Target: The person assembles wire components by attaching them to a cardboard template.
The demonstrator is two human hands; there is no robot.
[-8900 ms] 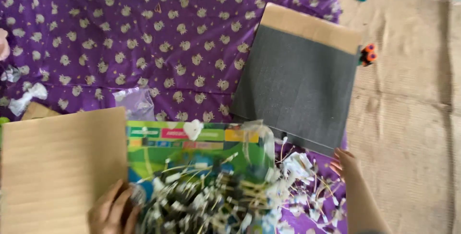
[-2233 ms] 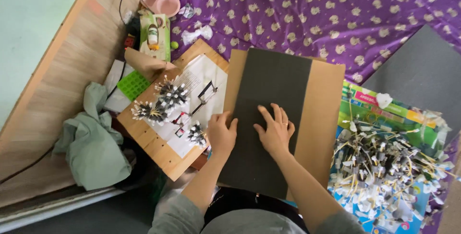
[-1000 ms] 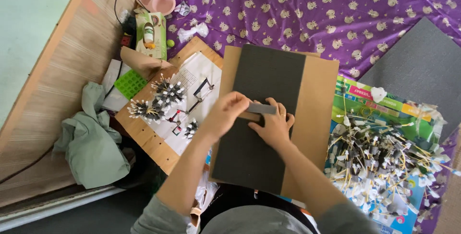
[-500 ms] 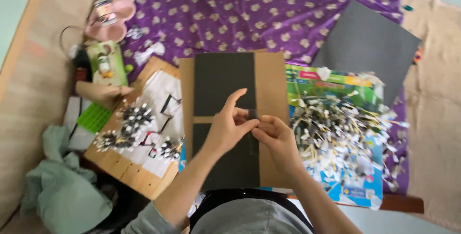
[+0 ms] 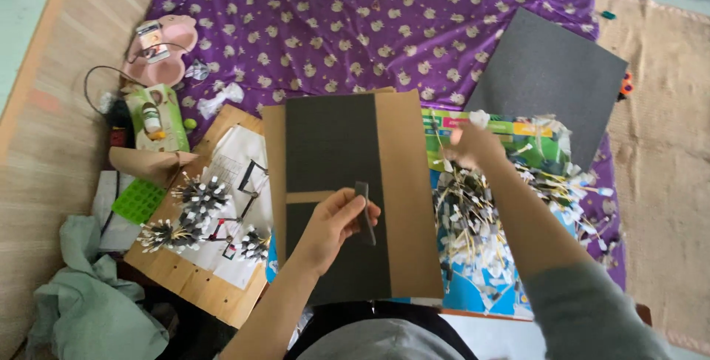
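Purple patterned cloth (image 5: 370, 27) is spread over the floor, with burlap matting (image 5: 665, 145) beside it; a dark grey sheet (image 5: 551, 79) is laid on the cloth at the far right; a cardboard panel (image 5: 403, 197) with two dark grey pieces (image 5: 329, 145) stuck on it is set in front of the person; a heap of small white-and-grey tags (image 5: 481, 227) is piled on a colourful printed sheet (image 5: 532, 142) just right of the panel; a wooden board (image 5: 185, 279) with bundled tag clusters (image 5: 200, 197) is seen at left; left hand (image 5: 333, 223) grip is closed on a narrow dark strip (image 5: 364, 212), held over the panel's lower grey piece; right hand (image 5: 473, 145) is placed at the heap's far edge, blurred; grip state cannot be told.
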